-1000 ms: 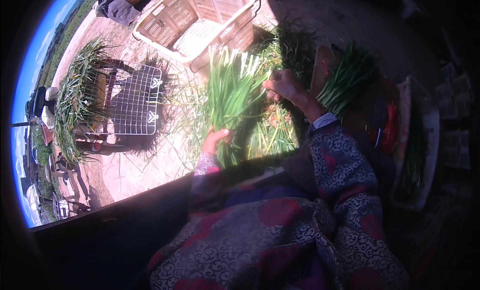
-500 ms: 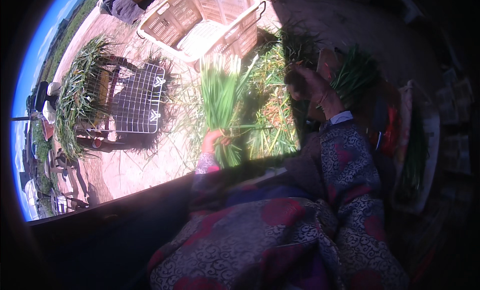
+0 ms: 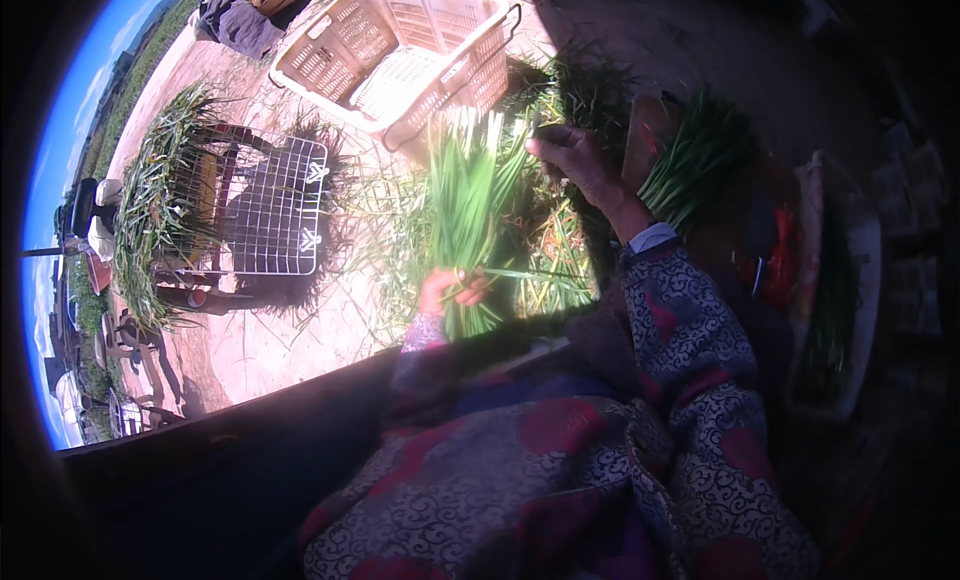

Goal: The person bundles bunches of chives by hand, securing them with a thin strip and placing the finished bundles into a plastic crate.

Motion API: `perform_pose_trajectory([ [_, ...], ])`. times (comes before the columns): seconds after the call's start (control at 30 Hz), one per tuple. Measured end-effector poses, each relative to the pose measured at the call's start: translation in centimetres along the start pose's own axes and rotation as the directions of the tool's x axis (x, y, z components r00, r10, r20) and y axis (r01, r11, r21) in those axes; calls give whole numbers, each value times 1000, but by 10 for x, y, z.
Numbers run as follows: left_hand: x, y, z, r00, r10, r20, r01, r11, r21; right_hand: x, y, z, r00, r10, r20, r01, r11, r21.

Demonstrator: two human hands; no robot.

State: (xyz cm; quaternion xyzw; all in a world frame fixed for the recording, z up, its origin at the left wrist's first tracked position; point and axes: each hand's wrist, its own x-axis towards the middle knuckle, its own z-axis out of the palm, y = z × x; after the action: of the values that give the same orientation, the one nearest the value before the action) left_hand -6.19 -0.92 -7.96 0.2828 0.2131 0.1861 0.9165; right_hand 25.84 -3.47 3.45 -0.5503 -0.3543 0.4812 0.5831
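My left hand [image 3: 455,291] is closed around the lower part of a bunch of garlic chives [image 3: 468,205]. The pale stem ends point away from me, and a few leaves stick out sideways to the right of the fist. At the bunch's upper right edge is my right hand [image 3: 585,165], its fingers pinched together in partial shadow beside the stems. What those fingers hold, if anything, cannot be made out. Under and beside the bunch lies a heap of loose green and yellowed leaves [image 3: 560,245].
Beyond the bunch stands a pale plastic crate [image 3: 440,95]. To the left, a wire rack [image 3: 275,205] adjoins a seat heaped with cut leaves [image 3: 165,210]. More chives [image 3: 700,155] lie in shade on the right, near a white crate [image 3: 868,280] and a red object [image 3: 783,260].
My right hand has moved left and slightly up, to the stem end of the bunch. The left hand has shifted a little right with the chives, which now fan out more.
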Motion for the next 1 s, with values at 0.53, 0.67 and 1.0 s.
perform_pose_trajectory([
  [0.53,-7,9,1,980,93,-175,-75,992,105,-6,-3,-10,995,-3,101,15,993,-118],
  [0.67,-15,18,15,956,126,-263,-89,985,147,-6,-5,-20,973,48,224,-31,996,-82],
  [1.0,-29,38,35,954,135,-269,-55,957,283,-17,-35,-22,959,-98,266,-91,782,616],
])
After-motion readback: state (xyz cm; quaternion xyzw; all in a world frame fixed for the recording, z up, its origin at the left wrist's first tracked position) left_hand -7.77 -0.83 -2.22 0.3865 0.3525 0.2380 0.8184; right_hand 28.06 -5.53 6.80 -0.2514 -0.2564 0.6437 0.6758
